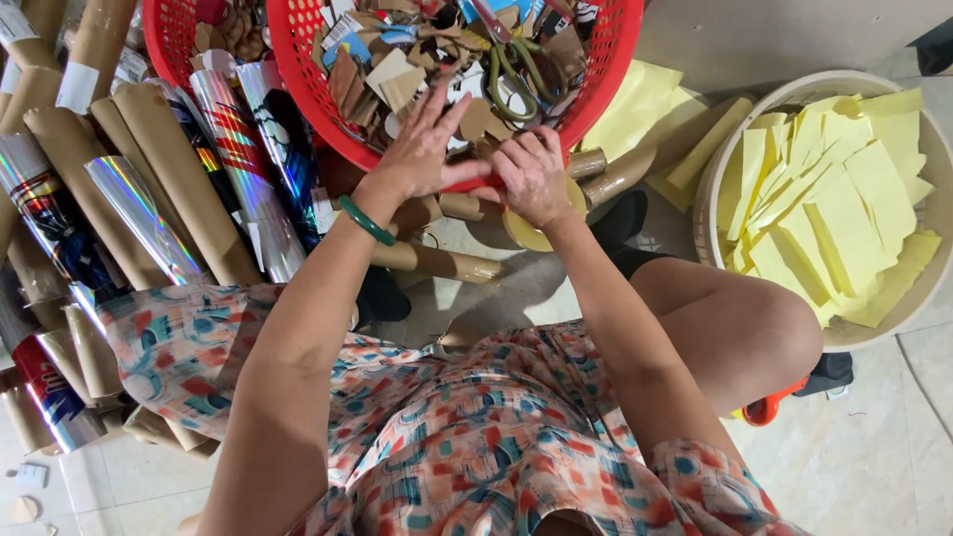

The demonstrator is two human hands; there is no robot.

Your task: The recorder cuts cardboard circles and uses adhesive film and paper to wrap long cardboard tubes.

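My left hand [425,147], with a green bangle [365,220] on the wrist, reaches over the near rim of a red plastic basket [606,69]; its fingers spread over brown card scraps [397,79] inside. My right hand [533,176] is curled at the same rim, fingers folded down; what it grips is hidden. Scissors with olive handles [516,74] lie among the scraps just beyond both hands.
Brown cardboard tubes [169,169] and shiny foil rolls [238,149] are piled at the left. A round pale basket [725,159] of yellow paper sheets [844,208] stands at the right. Loose yellow sheets [635,109] lie behind it. A second red basket [169,40] sits at the back left.
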